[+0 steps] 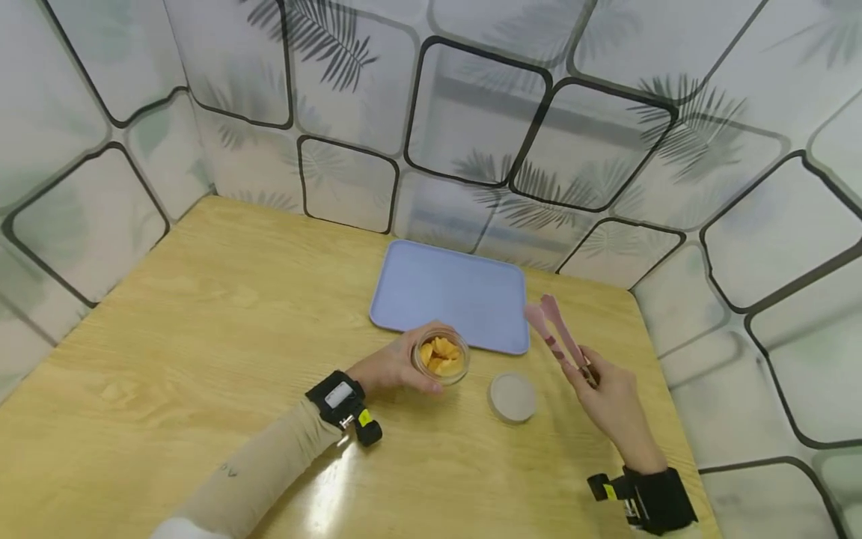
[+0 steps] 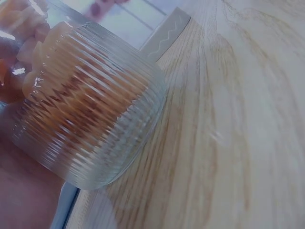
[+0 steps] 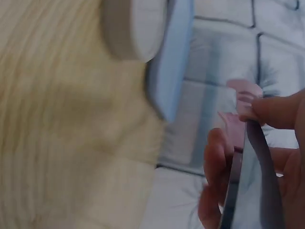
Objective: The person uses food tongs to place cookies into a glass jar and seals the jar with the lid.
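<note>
My left hand [image 1: 407, 364] grips a ribbed glass jar [image 2: 133, 143] by its side, with the fingers round the far side and the thumb at the near side. The jar's mouth is uncovered and faces the head camera, showing yellow-orange pieces [image 1: 441, 355] inside. Whether its base touches the table cannot be made out. On the right, my right hand [image 1: 611, 400] holds a pair of pink tongs [image 1: 560, 333] near their metal end; their tips stand apart and point away from me. A round pale lid [image 1: 512, 397] lies on the table between the two hands.
A light blue tray [image 1: 451, 292] lies flat behind the jar and lid, near the table's far edge. The wooden table [image 1: 236, 314] is enclosed at the back and sides by patterned curtains [image 1: 471, 112]. Each wrist wears a black strap with a small device.
</note>
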Demonstrator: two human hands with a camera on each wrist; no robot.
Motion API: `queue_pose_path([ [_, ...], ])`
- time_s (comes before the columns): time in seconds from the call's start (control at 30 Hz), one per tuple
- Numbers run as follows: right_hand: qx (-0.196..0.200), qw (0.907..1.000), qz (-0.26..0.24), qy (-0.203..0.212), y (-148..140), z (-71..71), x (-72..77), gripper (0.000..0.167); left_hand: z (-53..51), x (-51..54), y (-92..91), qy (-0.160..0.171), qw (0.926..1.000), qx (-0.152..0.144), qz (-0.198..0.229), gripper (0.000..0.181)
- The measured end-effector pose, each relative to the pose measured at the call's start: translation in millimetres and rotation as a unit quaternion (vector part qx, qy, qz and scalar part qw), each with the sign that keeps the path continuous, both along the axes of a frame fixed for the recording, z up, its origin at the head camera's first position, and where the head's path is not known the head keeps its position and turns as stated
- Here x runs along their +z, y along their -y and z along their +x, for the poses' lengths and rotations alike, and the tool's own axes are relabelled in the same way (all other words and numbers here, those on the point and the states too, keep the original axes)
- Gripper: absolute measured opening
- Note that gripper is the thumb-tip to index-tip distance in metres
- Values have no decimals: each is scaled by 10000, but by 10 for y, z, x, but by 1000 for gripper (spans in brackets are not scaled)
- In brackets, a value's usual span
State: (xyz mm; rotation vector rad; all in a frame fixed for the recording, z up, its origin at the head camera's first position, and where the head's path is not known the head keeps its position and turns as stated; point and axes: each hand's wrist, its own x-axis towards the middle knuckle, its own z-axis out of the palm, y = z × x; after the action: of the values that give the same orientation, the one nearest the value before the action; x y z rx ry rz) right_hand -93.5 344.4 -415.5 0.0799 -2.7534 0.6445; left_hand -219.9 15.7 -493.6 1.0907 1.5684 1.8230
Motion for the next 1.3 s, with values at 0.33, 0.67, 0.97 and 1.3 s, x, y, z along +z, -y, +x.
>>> queue_pose_path([
  [0.33, -862, 9873, 461, 1251, -402, -359, -336, 48, 7, 5, 37, 35, 10000, -15, 36, 78],
  [0.67, -1319, 9738, 565, 1766, -460, -382, -461, 57, 12, 14, -7, 133, 9999, -81, 20, 80],
  [0.97, 333, 9929, 638, 943, 200, -59, -388, 70, 15, 23, -12, 147, 9998, -78, 59, 79],
  [1.3, 830, 9940, 552, 440, 624, -3, -490, 72, 11, -5, 3, 214, 9997, -22, 90, 81],
])
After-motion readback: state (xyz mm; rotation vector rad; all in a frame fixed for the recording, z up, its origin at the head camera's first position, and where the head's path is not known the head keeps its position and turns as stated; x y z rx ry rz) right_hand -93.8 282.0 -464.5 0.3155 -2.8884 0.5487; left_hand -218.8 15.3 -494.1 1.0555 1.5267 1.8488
